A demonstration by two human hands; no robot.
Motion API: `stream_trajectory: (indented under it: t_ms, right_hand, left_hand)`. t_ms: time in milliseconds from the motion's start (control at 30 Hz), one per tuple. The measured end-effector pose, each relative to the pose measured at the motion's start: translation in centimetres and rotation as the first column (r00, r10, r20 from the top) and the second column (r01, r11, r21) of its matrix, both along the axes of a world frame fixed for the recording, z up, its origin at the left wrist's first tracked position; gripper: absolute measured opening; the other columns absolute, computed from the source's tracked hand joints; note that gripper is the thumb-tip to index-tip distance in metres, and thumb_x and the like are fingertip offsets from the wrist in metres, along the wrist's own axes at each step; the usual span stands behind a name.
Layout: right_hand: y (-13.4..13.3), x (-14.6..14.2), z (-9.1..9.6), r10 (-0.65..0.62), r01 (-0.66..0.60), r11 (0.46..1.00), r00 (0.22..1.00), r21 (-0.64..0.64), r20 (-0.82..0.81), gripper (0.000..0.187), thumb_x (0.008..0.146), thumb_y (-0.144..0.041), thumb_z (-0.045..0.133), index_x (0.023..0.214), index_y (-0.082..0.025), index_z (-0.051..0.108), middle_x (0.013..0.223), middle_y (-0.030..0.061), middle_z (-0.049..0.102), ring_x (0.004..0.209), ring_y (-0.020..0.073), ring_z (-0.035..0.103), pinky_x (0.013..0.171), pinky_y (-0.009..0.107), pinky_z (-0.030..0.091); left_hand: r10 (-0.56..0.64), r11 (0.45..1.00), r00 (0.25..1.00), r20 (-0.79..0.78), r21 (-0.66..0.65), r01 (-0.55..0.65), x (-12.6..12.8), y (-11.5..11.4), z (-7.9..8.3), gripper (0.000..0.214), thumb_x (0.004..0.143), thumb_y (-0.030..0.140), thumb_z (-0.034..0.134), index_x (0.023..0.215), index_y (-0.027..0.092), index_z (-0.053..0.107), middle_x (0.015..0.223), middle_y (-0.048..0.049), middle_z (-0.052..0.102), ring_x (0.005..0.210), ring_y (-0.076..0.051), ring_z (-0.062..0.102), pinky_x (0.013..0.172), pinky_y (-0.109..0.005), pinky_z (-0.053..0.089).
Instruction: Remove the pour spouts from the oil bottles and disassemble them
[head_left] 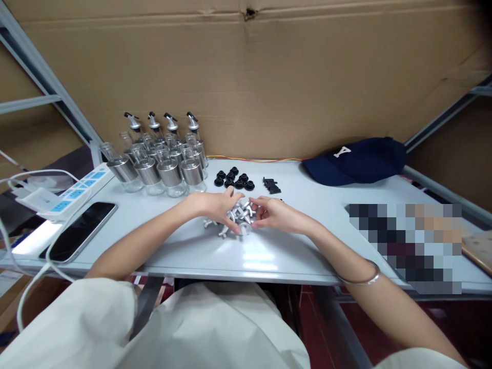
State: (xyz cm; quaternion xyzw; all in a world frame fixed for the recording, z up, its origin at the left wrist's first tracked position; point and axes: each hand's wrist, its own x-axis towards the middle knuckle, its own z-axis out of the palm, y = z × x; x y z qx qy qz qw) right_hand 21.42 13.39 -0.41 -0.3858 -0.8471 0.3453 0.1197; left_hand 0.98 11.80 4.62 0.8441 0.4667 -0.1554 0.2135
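A small heap of silver metal pourer caps (243, 211) lies on the table in front of me. From the left, my left hand (220, 206) reaches over the heap, thumb and fingers spread apart and touching its edge. On the opposite side, my right hand (274, 214) rests against the heap with thumb and index finger apart. No cap is clearly gripped in either hand. Just beyond are several black round stoppers (230, 177), and right of them a cluster of small black pieces (271, 185).
Several glass and steel bottles (169, 173) stand at the back left, the rear ones with pourers. A phone (80, 231) and a power strip (77, 192) with white cables lie left. At right are a navy cap (357, 161) and a pixelated item (407, 246). Cardboard (249, 82) stands behind.
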Motion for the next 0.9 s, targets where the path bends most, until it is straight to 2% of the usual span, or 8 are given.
stream_trajectory:
  t_ms: [100, 300, 467, 567, 667, 733, 800, 900]
  right_hand:
    - [0.2, 0.2, 0.0, -0.006, 0.006, 1.0, 1.0, 0.01, 0.009, 0.048, 0.068, -0.035, 0.068, 0.11, -0.014, 0.058, 0.095, 0.0058, 0.057, 0.065, 0.0118, 0.056, 0.063, 0.027, 0.046]
    - [0.4, 0.5, 0.1, -0.009, 0.008, 1.0, 0.999, 0.016, 0.048, 0.035, 0.072, -0.027, 0.063, 0.104, -0.013, 0.058, 0.093, 0.0071, 0.061, 0.067, 0.0128, 0.057, 0.064, 0.027, 0.046]
    - [0.1, 0.6, 0.6, -0.02, 0.017, 0.997, 0.999, 0.071, 0.042, 0.043, 0.07, -0.021, 0.061, 0.113, -0.014, 0.058, 0.098, 0.0079, 0.061, 0.067, 0.0126, 0.057, 0.066, 0.027, 0.049]
    - [0.0, 0.6, 1.2, -0.059, 0.059, 0.993, 0.998, 0.104, -0.005, 0.05, 0.069, -0.014, 0.058, 0.119, -0.015, 0.057, 0.102, 0.0094, 0.06, 0.071, 0.0137, 0.058, 0.065, 0.027, 0.049]
    - [-0.1, 0.6, 1.7, -0.126, 0.14, 0.981, 0.986, 0.138, -0.106, 0.05, 0.07, -0.011, 0.052, 0.119, -0.016, 0.057, 0.1, 0.0085, 0.059, 0.069, 0.0128, 0.058, 0.064, 0.027, 0.049]
    - [0.0, 0.5, 1.8, -0.165, 0.199, 0.965, 0.967, 0.172, -0.193, 0.047, 0.071, -0.01, 0.048, 0.116, -0.017, 0.059, 0.095, 0.0071, 0.058, 0.066, 0.0115, 0.056, 0.063, 0.027, 0.049]
    - [0.0, 0.5, 1.9, -0.186, 0.251, 0.942, 0.943, 0.221, -0.278, 0.043, 0.072, -0.011, 0.046, 0.112, -0.017, 0.06, 0.092, 0.0059, 0.056, 0.065, 0.0114, 0.054, 0.063, 0.027, 0.048]
    - [0.1, 0.5, 2.0, -0.199, 0.317, 0.901, 0.908, 0.297, -0.368, 0.036, 0.075, -0.013, 0.045, 0.106, -0.018, 0.062, 0.087, 0.005, 0.055, 0.067, 0.0128, 0.053, 0.063, 0.028, 0.047]
  left_hand:
    - [-0.011, 1.0, 1.0, 0.008, -0.001, 0.011, -0.3, 0.3, 0.0, 0.1, 0.058, 0.071, 0.058, 0.138, 0.023, 0.021, 0.131, -0.0143, 0.035, 0.099, -0.028, 0.057, 0.083, -0.034, 0.045]
    - [-0.024, 1.0, 1.0, -0.009, 0.001, 0.024, -0.4, 0.3, 0.8, 0.093, 0.06, 0.071, 0.055, 0.136, 0.024, 0.026, 0.134, -0.0127, 0.035, 0.103, -0.028, 0.054, 0.084, -0.034, 0.044]
    - [-0.024, 0.999, 1.0, 0.017, 0.026, 0.024, -0.5, -0.1, 1.4, 0.094, 0.062, 0.07, 0.054, 0.137, 0.021, 0.026, 0.136, -0.0128, 0.032, 0.111, -0.028, 0.049, 0.088, -0.032, 0.042]
    - [-0.027, 0.996, 0.995, 0.096, 0.089, 0.018, -1.2, -0.2, 2.3, 0.088, 0.067, 0.071, 0.05, 0.137, 0.023, 0.026, 0.137, -0.0107, 0.033, 0.111, -0.026, 0.049, 0.089, -0.03, 0.04]
    - [-0.066, 0.978, 0.972, 0.225, 0.208, 0.018, -2.1, -0.2, 4.2, 0.07, 0.076, 0.066, 0.046, 0.131, 0.026, 0.034, 0.132, -0.0066, 0.04, 0.111, -0.024, 0.048, 0.091, -0.029, 0.039]
    - [-0.08, 0.944, 0.946, 0.314, 0.328, -0.029, -2.9, -0.3, 5.8, 0.055, 0.081, 0.059, 0.044, 0.125, 0.025, 0.041, 0.126, -0.0052, 0.045, 0.11, -0.022, 0.049, 0.09, -0.03, 0.04]
    - [-0.079, 0.869, 0.908, 0.412, 0.474, -0.14, -4.1, -0.3, 7.3, 0.042, 0.087, 0.05, 0.042, 0.116, 0.021, 0.049, 0.12, -0.0054, 0.05, 0.107, -0.02, 0.051, 0.089, -0.03, 0.042]
    - [-0.058, 0.66, 0.83, 0.555, 0.645, -0.385, -6.9, -0.3, 9.1, 0.033, 0.091, 0.038, 0.039, 0.109, 0.016, 0.053, 0.111, -0.0057, 0.055, 0.1, -0.015, 0.054, 0.084, -0.026, 0.045]
